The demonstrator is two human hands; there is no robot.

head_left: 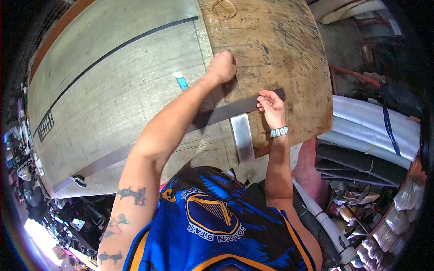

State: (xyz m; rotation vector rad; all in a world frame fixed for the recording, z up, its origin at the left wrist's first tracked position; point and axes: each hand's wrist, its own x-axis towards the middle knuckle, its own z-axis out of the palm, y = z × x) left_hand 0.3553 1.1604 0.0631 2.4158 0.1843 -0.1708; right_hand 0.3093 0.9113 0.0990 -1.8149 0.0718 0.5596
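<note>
pale block letters curving round a gold-ringed emblem on the blue jersey (pixel 212 180); legible, at least in part. faint whitish pencil or chalk marks (pixel 219 25) on the wooden side of the counter (pixel 289 49), below a thin tan loop (pixel 224 9). at the counter's far left, a small black grid (pixel 46 126), too small to make out in detail.

at the lower right, clear-wrapped bundles (pixel 407 197), perhaps plastic sleeves around something pale, though too blurred near the rim to be sure of any contents.

slanting across the counter from lower left to right, a long grey strip (pixel 221 113), passing under the left forearm, with its right end on the wood. just over that end, the right hand (pixel 271 108), with a patterned band (pixel 279 131) at the wrist; fingers bent and narrowly spaced, but cannot tell whether pinching the strip or merely resting against it. farther up, at the seam between the pale sheet and the wood, the left hand (pixel 221 67); fingers curled into a fist, with any contents hidden.

just below the strip, near the right hand, a silver plate (pixel 242 137). on the strip's lower left end, dark-handled scissors (pixel 78 181). beyond the left forearm, a blue-and-white piece (pixel 181 81) and a thin black band (pixel 122 46). off the counter to the right, stacked silver rolls (pixel 375 124) above dark rolls (pixel 355 162).
</note>
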